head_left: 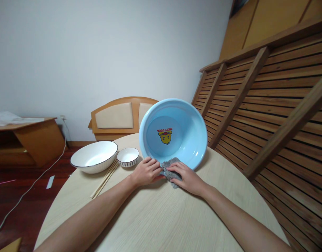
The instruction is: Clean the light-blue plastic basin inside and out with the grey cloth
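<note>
A light blue plastic basin (pixel 173 134) with a yellow duck picture inside stands tilted on the round wooden table (pixel 150 217), its near rim down by my hands. A small grey cloth (pixel 169 165) lies at that rim. My left hand (pixel 146 171) rests on the cloth's left edge, fingers curled onto it. My right hand (pixel 185 178) lies over the cloth's right part with its fingers closed on it. Both hands touch the table just in front of the basin.
A large white bowl (pixel 94 156) and a small white bowl (pixel 128 156) sit to the left, with wooden chopsticks (pixel 104 179) in front of them. A chair back (pixel 118 117) stands behind the table. A slatted wooden wall (pixel 268 115) runs along the right.
</note>
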A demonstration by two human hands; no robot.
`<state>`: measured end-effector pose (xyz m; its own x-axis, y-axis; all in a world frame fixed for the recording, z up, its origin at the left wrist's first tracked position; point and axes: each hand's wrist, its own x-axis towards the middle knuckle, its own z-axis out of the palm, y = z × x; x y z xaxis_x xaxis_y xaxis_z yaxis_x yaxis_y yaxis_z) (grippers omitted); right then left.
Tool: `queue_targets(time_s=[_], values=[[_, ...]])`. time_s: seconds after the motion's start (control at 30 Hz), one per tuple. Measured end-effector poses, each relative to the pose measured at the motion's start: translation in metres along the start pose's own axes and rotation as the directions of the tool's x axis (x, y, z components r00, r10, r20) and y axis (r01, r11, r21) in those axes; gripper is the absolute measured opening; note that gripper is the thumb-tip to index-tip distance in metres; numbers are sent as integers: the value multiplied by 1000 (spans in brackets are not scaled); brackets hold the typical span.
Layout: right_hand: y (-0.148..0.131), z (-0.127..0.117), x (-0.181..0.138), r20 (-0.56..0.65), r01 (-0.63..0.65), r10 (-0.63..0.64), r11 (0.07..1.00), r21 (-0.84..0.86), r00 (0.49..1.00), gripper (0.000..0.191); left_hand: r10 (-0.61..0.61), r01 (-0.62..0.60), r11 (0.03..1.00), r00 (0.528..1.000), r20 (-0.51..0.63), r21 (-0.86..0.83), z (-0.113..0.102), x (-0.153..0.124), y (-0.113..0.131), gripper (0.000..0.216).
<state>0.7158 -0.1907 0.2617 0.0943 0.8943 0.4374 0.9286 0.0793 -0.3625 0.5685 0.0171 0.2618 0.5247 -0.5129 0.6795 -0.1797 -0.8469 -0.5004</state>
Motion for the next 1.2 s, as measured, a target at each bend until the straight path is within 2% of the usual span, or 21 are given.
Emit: queue_targets(time_s=[0.13, 0.3, 0.47, 0.6, 0.77, 0.97, 1.07, 1.2], values=[[15, -16, -4, 42, -15, 19, 995, -101, 999, 39, -55, 55, 998, 998, 13, -26, 0, -2, -2, 29], [35, -33, -13, 9, -28, 31, 971, -237, 999, 40, -136, 138, 989, 990, 38, -61, 0, -2, -6, 29], [39, -36, -13, 3, 11, -11, 943, -331, 1000, 46, -186, 189, 977, 982, 41, -97, -1, -3, -10, 28], [38, -35, -12, 26, 29, -21, 926, -377, 999, 48, -183, 185, 978, 983, 28, -95, -2, -3, -9, 25], [43, -29, -13, 46, 38, -24, 938, -344, 999, 47, -162, 163, 986, 986, 29, -41, -6, 3, -2, 21], [31, -22, -9, -5, 60, -63, 971, -230, 998, 43, -184, 185, 982, 983, 10, -38, -4, 8, 8, 36], [20, -17, -6, -21, 74, -79, 981, -182, 997, 41, -179, 179, 984, 983, -49, 5, -1, 6, 10, 30], [17, -14, -5, -21, 78, -82, 985, -156, 996, 41, -153, 154, 988, 987, -55, 11, 0, 2, 9, 25]])
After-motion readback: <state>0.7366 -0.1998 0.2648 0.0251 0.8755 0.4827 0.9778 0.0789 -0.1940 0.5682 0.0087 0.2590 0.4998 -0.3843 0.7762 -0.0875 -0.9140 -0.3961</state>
